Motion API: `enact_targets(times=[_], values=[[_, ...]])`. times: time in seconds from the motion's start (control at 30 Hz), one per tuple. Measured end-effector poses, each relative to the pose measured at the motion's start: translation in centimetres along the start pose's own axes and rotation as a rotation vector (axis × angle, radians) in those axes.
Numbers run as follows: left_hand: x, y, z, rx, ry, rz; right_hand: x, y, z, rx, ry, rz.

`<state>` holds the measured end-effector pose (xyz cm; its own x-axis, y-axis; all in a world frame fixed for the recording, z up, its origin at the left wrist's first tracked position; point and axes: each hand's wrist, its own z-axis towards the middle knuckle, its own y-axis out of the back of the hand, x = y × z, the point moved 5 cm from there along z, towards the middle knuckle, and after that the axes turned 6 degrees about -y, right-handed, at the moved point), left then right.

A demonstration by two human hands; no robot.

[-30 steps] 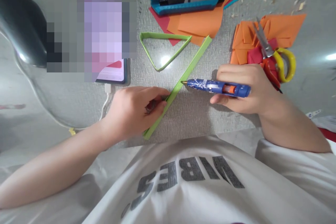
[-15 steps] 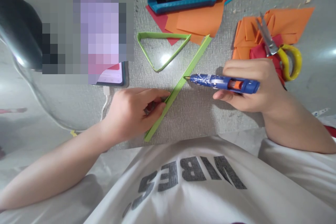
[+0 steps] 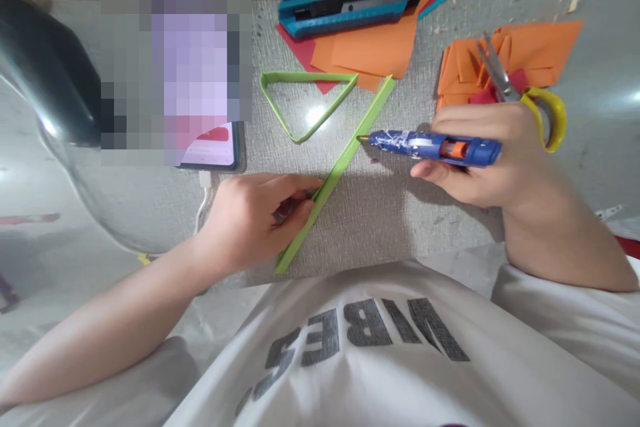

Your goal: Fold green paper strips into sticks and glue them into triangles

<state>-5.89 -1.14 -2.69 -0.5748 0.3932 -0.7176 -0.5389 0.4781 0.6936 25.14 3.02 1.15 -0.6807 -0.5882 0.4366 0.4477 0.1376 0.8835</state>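
Observation:
A long, narrow green paper strip [image 3: 345, 160] lies slantwise on the grey table. My left hand [image 3: 250, 220] pinches it by the edge along its lower half, between thumb and forefinger. My right hand [image 3: 490, 153] is closed around a blue hot glue gun [image 3: 415, 144], which has whitish smears on its front. The metal nozzle points left and meets the strip a little above its middle; whether it presses on the paper I cannot tell. Above and left of the strip sits a green paper triangle [image 3: 305, 137], folded from a similar strip, standing on its edge.
A blue utility knife [image 3: 345, 10] rests on orange and red paper sheets [image 3: 370, 53] at the back. To the right, yellow-handled scissors [image 3: 547, 117] lie over folded orange paper [image 3: 545, 47]. A phone [image 3: 210, 153] with a white cable [image 3: 203, 197] and a dark rounded object [image 3: 45, 73] are at left.
The glue gun's nozzle has moved a short way up along the green strip. My left hand keeps its pinch at about the same place. The whole view has shifted slightly.

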Motion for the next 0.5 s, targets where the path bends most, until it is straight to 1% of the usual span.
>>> enact_targets(times=[0.1, 0.3, 0.4, 0.5], values=[[0.0, -0.1, 0.0, 0.002, -0.004, -0.007, -0.1, 0.1, 0.2, -0.027, -0.022, -0.038], [0.0, -0.1, 0.0, -0.019, -0.035, 0.009, 0.0, 0.5, 0.4, -0.089, 0.026, -0.117], [0.1, -0.1, 0.0, -0.021, -0.039, 0.002, -0.2, 0.9, 0.4, -0.058, -0.021, -0.079], [0.1, -0.1, -0.1, -0.024, -0.043, -0.003, -0.5, 1.2, 0.4, 0.023, -0.118, 0.059]])
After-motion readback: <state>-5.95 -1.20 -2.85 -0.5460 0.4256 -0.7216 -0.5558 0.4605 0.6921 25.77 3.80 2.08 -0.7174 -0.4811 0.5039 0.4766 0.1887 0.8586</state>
